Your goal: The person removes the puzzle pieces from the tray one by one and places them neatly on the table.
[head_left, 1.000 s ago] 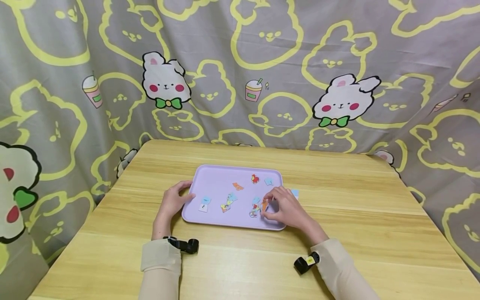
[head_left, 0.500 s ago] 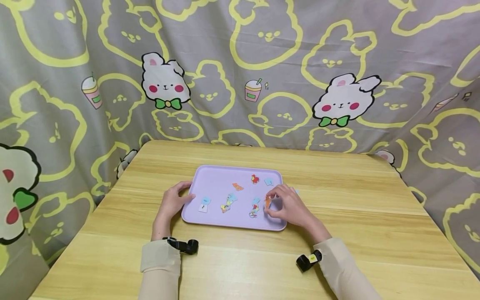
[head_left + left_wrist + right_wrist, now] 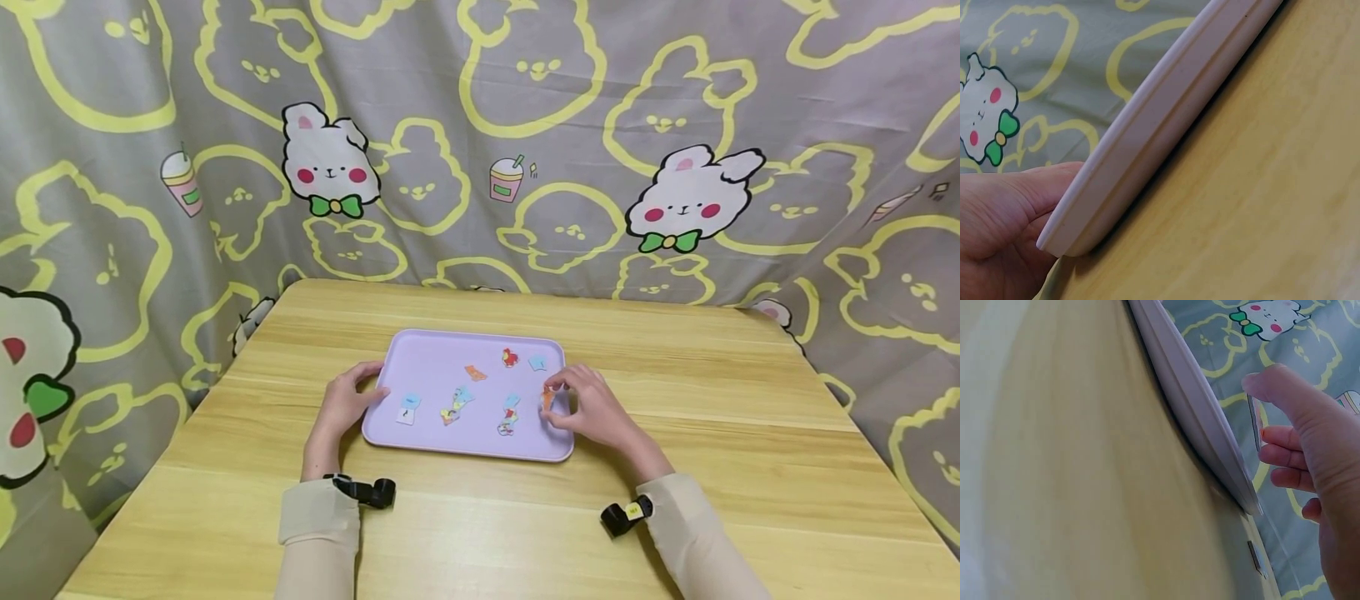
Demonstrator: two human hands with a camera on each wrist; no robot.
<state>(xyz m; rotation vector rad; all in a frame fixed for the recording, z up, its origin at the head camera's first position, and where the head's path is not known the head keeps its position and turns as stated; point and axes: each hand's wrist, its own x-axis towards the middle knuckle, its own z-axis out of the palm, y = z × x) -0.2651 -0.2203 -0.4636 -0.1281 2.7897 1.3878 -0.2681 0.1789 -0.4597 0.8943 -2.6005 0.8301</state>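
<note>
My left hand holds the left end of a lilac tray; in the left wrist view its thumb lies over the rim. Above the tray's right end, my right hand pinches a small orange puzzle piece between thumb and fingers. The right wrist view shows that piece edge-on, as a thin flat slip. Left of this hand lies a column of joined colourful pieces. A blue piece and a red piece lie near the tray's far right corner.
Another orange piece lies mid-tray. Toward the left are a blue-and-yellow cluster and a blue piece against a white one. A thin piece lies on the wooden table past the tray's right end. A patterned curtain hangs behind.
My right hand has shifted right with the orange piece, away from the joined column to the tray's right rim. The blue piece on the table has gone behind this hand. My left hand stays put.
</note>
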